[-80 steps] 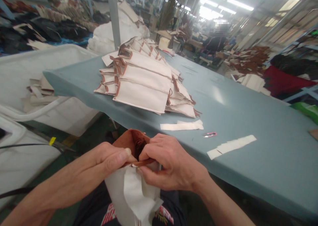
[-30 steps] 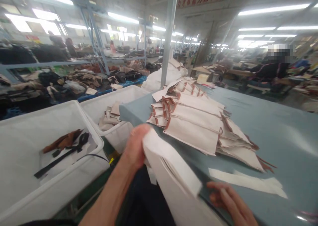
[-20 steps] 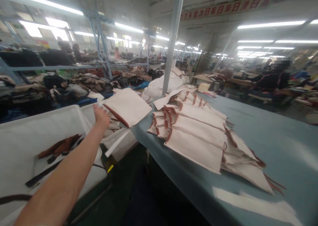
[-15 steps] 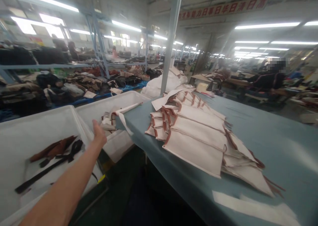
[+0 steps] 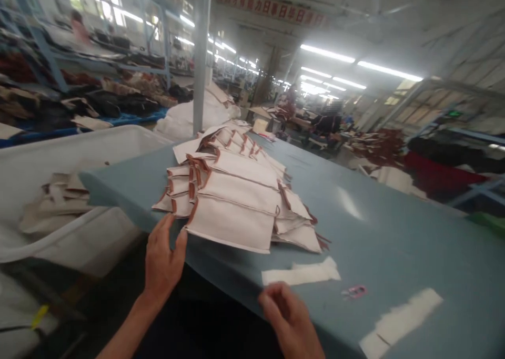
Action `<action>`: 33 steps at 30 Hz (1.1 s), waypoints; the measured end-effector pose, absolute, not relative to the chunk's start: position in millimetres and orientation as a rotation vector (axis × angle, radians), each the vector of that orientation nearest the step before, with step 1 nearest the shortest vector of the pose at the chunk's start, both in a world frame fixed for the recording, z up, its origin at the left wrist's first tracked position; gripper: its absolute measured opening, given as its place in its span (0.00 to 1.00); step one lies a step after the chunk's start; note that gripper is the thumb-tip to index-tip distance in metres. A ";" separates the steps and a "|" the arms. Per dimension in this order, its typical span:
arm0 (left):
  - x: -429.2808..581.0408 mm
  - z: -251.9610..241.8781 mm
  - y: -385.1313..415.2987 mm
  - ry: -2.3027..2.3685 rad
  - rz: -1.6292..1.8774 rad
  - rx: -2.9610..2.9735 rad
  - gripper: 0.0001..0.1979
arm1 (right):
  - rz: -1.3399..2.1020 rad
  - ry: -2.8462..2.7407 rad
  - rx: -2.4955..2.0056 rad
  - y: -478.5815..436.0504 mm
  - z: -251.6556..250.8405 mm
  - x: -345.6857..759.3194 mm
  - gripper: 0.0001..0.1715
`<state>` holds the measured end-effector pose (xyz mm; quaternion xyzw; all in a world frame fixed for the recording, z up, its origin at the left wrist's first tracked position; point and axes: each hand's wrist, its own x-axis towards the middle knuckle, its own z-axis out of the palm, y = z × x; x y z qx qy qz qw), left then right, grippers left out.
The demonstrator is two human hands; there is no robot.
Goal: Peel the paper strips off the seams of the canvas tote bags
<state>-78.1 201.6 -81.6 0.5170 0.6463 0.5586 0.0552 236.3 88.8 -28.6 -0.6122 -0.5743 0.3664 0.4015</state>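
Note:
Cream fabric pieces with brown bound edges [image 5: 236,212] lie in an overlapping pile on the blue-green table [image 5: 379,233]. My left hand [image 5: 163,259] is at the pile's near-left corner, thumb and fingers apart, nothing seen in it; the blur hides whether it touches the fabric. Over the table's front edge, my right hand [image 5: 290,317] has its fingers curled in toward the thumb, and no object shows between them. Just beyond it lies a white strip [image 5: 302,272]. Pink-handled thread snips [image 5: 357,291] rest farther right, near a second white strip [image 5: 402,322].
A white bin [image 5: 118,233] with cream pieces [image 5: 57,201] inside stands left of the table. A grey post [image 5: 201,59] rises behind the pile, beside a white bundle [image 5: 181,120]. Another person [image 5: 327,122] sits in the background.
My left hand has come back from beside the bins to the pile. My right hand has entered view. The view has swung right, and the pale strip at the table's left corner is gone from there.

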 end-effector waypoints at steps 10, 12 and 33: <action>-71.1 -30.6 208.9 1.955 1.582 1.800 0.22 | -0.010 -1.677 -1.429 226.2 16.9 233.0 0.26; -68.6 -23.7 216.1 1.913 1.566 1.787 0.21 | -0.216 -1.912 -1.319 242.0 20.2 217.8 0.27; -59.7 -3.7 240.0 1.305 1.306 1.539 0.26 | 0.139 -1.221 -1.241 226.6 53.8 260.8 0.29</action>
